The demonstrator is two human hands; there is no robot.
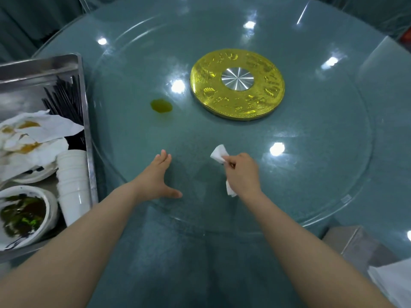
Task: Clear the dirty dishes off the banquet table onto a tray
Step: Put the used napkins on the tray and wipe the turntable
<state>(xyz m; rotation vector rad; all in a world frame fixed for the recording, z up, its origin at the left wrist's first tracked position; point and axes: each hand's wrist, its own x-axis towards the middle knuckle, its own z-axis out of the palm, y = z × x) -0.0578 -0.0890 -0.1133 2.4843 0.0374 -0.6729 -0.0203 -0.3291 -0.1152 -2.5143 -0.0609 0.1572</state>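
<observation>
A steel tray [87, 138] at the left edge holds a dirty bowl [50, 202] with dark food scraps, a stack of white cups [73, 181], black chopsticks [64, 98] and stained paper napkins [37, 134]. My right hand [242, 174] is shut on a white napkin [219, 153] just above the glass turntable [333, 174]. My left hand [159, 176] lies open and flat on the glass near its front rim, holding nothing. A greenish-yellow spill [161, 106] sits on the glass beyond my left hand.
A gold disc with a silver hub [236, 85] marks the turntable's centre. The teal banquet table [169, 263] extends under the glass towards me. A grey box [355, 247] and white paper [393, 283] lie at the lower right.
</observation>
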